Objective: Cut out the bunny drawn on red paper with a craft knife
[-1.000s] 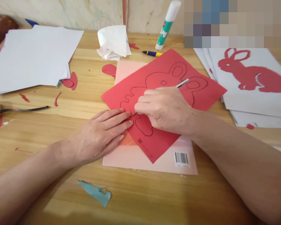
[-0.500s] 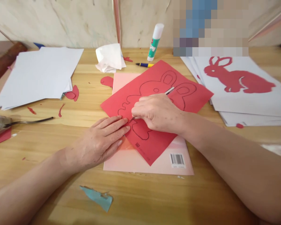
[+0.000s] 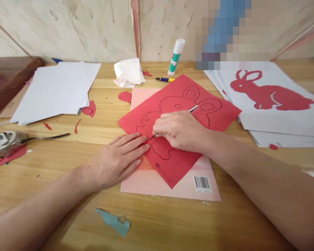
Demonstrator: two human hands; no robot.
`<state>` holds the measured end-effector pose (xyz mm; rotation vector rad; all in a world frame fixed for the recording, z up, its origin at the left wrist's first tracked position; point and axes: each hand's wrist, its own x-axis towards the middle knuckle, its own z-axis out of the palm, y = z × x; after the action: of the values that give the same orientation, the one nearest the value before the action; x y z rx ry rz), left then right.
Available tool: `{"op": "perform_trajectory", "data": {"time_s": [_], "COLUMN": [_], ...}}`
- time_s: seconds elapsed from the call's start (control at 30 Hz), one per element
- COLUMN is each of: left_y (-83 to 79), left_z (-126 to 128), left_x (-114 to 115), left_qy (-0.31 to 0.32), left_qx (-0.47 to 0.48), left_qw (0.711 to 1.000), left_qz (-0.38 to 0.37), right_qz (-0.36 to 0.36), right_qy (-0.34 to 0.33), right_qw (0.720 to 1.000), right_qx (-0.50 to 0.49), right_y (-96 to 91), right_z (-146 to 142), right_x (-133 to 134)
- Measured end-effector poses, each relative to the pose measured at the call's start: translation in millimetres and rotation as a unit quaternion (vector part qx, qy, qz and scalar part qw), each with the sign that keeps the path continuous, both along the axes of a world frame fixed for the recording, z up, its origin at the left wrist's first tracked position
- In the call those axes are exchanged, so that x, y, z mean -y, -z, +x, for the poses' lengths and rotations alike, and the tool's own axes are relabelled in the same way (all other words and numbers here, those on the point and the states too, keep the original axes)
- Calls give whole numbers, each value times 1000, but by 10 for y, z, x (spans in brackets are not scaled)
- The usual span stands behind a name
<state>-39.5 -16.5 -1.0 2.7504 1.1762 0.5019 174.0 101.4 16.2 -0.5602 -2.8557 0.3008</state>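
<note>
A red sheet of paper [image 3: 172,174] carries a rabbit outline drawn in dark lines and lies turned on a pale pink booklet [image 3: 170,194] with a barcode. My right hand [image 3: 176,129] is closed around a slim craft knife [image 3: 193,108]; its silver end sticks out above the knuckles. The knife's thin tip meets the sheet near the drawn foot, just beside my left fingertips. Flat on the sheet's left edge and the booklet rests my left hand [image 3: 117,157], fingers stretched out. My right hand covers the middle of the drawing.
A glue stick [image 3: 176,57] stands at the back near a pen [image 3: 164,80] and crumpled white paper [image 3: 128,72]. White sheets [image 3: 54,90] lie left, above a tape measure [image 3: 9,143]. A red paper rabbit [image 3: 274,92] is on sheets at right. A teal scrap [image 3: 115,223] lies in front.
The whole view has shifted slightly, so everything sits a little lower and further right. Both hands keep nearly the same places on the red paper.
</note>
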Motion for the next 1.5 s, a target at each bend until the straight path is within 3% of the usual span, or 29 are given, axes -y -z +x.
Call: {"op": "perform_trajectory", "data": {"time_s": [0.7, 1.5], "left_y": [-1, -27], "left_z": [6, 1], "left_x": [-4, 1], "left_qy": [1, 4], "left_qx": [-9, -23], "left_qw": [1000, 1000], "left_qz": [4, -9], "right_qz": [115, 89], "right_qy": [-43, -35], "right_qw": [991, 992], "right_qx": [45, 81], "right_y": [-35, -48], "right_z": [-27, -25], "right_x": [16, -20]}}
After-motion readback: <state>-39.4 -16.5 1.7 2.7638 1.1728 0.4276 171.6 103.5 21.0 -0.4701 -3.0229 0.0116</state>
